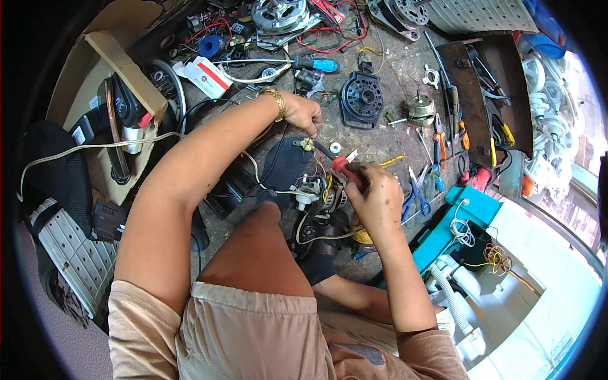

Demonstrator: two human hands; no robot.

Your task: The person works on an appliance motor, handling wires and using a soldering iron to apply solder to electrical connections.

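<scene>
Yellowish wired component (307,144) lies just below the left hand's fingertips, at the upper right edge of a dark flat plate (283,158) on the workbench. The left hand (301,114) has its fingers curled down close over the part; whether they pinch it or only steady it cannot be told, since the contact is too small to make out. The right hand (378,199) is wrapped around the handle of a red-handled screwdriver (341,164), whose shaft slants up and left toward the component; the tip is too small to tell whether it touches. Good handling here probably calls for a firm hold on the component with the left fingertips set out of the blade's line, so a slip would miss the skin. The shaft should meet its fastening point squarely, with light pressure first, as so small a part could skid or crack. It also seems wise to hold the yellow wire (327,188) and the cream cable (256,174) free of tension, and to avoid knocking the white washer (335,147) lying just beside the shaft.
</scene>
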